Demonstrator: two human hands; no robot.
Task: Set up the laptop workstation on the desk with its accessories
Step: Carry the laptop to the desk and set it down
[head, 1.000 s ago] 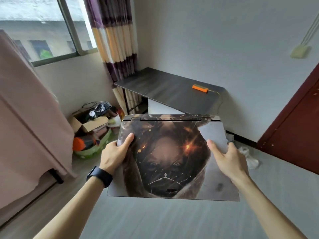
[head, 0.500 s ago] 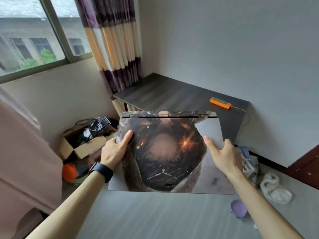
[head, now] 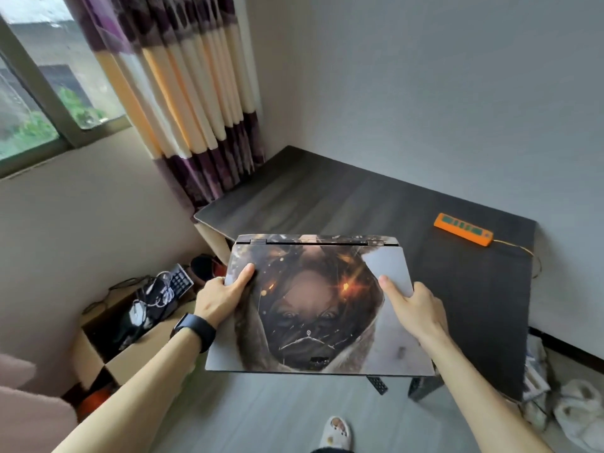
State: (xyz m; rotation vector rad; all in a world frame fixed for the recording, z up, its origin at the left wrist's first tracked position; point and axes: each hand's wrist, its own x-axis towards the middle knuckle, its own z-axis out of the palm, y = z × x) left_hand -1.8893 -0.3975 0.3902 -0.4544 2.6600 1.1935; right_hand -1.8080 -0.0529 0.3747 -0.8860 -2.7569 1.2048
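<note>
The closed laptop (head: 320,308) is held level in the air at the middle of the view, lid up, not resting on anything. Its long axis runs from 9 to 3 o'clock, the hinge edge faces 12 o'clock toward the dark desk (head: 327,204), and the front edge faces the person at 6. The printed picture on the lid is upside down to the viewer. The left hand (head: 222,297) grips the laptop's 9 o'clock edge, thumb laid flat on the lid and pointing toward 1 o'clock, the other fingers wrapped under the edge out of sight. The right hand (head: 415,308) grips the 3 o'clock edge in the same way, thumb on top pointing toward 11, fingers curled below. A black watch (head: 196,330) sits on the left wrist. An orange power strip (head: 462,229) lies on the desk at 2 o'clock from the laptop, well apart from it. At 9 o'clock, on the floor, an open cardboard box (head: 140,358) holds a keyboard (head: 179,282) and tangled cables.
</note>
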